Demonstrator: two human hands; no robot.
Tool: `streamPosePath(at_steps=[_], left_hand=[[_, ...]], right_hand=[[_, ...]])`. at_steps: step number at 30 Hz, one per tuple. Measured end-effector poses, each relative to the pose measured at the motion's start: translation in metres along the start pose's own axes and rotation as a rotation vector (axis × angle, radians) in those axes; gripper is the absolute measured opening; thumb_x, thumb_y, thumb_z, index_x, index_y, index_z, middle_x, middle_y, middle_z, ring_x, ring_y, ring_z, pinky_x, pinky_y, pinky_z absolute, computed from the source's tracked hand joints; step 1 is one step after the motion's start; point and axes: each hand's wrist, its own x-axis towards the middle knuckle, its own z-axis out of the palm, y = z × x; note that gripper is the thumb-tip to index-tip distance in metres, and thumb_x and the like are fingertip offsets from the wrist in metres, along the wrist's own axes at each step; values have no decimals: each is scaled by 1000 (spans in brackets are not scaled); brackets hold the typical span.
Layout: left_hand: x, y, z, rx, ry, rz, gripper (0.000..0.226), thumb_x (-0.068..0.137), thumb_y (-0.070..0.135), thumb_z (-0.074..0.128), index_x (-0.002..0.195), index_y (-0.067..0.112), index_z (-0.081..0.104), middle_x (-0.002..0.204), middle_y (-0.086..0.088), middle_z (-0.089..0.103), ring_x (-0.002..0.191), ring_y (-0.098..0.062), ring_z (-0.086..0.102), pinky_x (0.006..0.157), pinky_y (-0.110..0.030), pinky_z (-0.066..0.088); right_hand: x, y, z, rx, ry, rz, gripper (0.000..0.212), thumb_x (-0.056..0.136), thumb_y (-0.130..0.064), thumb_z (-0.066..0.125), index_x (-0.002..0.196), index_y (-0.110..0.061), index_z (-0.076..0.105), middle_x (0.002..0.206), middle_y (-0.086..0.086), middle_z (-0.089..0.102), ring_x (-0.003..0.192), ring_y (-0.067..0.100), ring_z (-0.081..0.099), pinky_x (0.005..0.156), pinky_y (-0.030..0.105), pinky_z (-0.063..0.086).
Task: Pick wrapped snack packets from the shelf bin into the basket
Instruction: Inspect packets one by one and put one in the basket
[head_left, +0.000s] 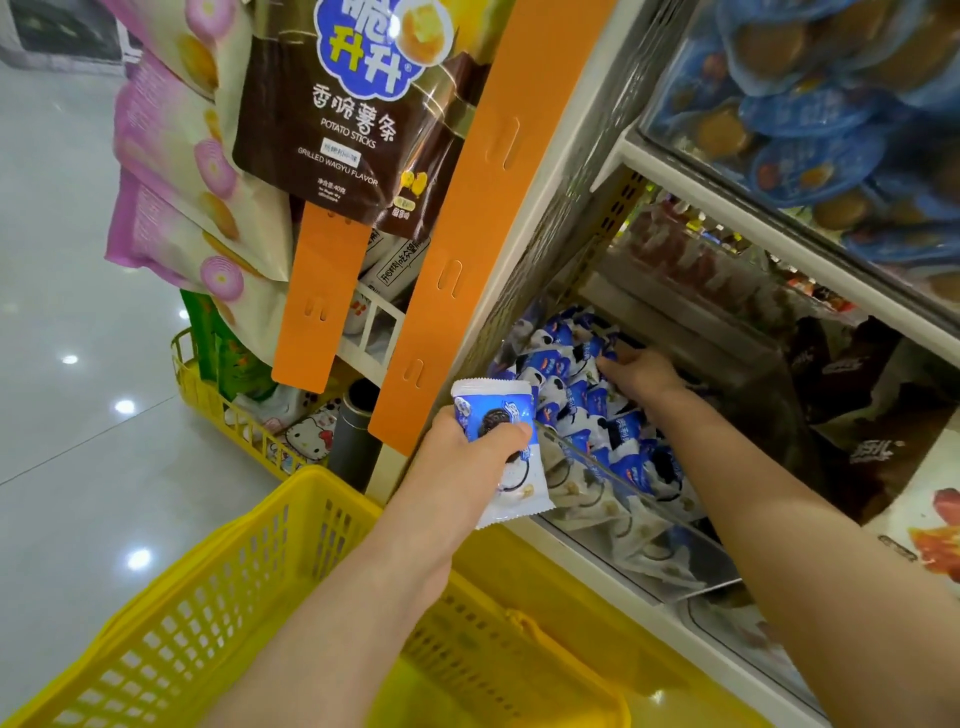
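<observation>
Clearly the picking is under way but not far along, as far as this view shows. The left hand (467, 457) grips one blue-and-white packet (498, 415), with the thumb across its front and the fingers curled behind it. It holds the packet upright, just outside the front edge of the bin (696, 571) and above the far rim of the basket (218, 587). That packet is out of the bin but not yet in the basket.

The right hand (641, 371) is deep in the bin, palm down on the pile (571, 364) of matching packets, its fingers bent into them. I cannot tell whether it has pinched one or is only feeling among them, since the fingertips are buried in the wrappers.

Of the basket, only the near wall, part of the floor and a handle show. The left forearm covers much of the inside, and no packet shows in the part that is visible. So I cannot say how many, if any, are already in.

What is left, by my reading, is to drop the held packet into the basket and draw the next one from the pile. The bin is heaped nearly to its clear front wall, so plenty remain to pick.
</observation>
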Motion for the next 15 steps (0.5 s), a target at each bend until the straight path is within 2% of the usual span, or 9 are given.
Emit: streamPosePath(at_steps=[4,6,8,10,12,15], left_hand=[[3,-2,1,-34,12,-13,22,88,18,59,109,14,53,78,-4,64,51,-5,61,42,-18,46],[2,-7,1,-4,-3,5,24,88,20,59,112,15,54,87,-6,65,66,-9,64,56,-23,50],[-1,-12,2,33,-30,18,26,88,22,59,114,19,56,99,-5,67,84,-16,66,70,-30,52],[-4,-18,0,64,-53,46,21,88,22,60,109,24,58,99,-1,70,83,-12,68,65,-24,53],[-9,-22,-2,94,-73,93,18,87,20,61,104,26,60,95,3,71,77,-6,69,55,-16,50],[-15,-28,-4,170,-99,162,22,86,17,62,103,31,59,93,9,70,76,0,67,55,-11,47]], right_hand=[[-14,-2,-4,-64,71,-119,44,96,-32,46,121,5,54,116,24,60,106,35,56,90,40,44],[-31,-4,-9,-7,140,-222,40,97,-30,45,126,-2,51,119,14,60,106,26,56,86,31,43],[-58,-6,-13,135,215,-363,31,97,-26,46,123,-10,53,115,4,60,99,13,56,78,17,43],[-90,-4,-11,281,227,-494,19,96,-26,46,110,-20,57,99,-5,62,87,6,57,69,11,43],[-123,2,-6,355,193,-565,12,96,-28,46,100,-28,57,87,-9,62,78,2,58,63,12,44],[-162,14,6,307,153,-685,16,95,-23,48,106,-21,59,90,-13,59,77,-4,54,65,8,42]])
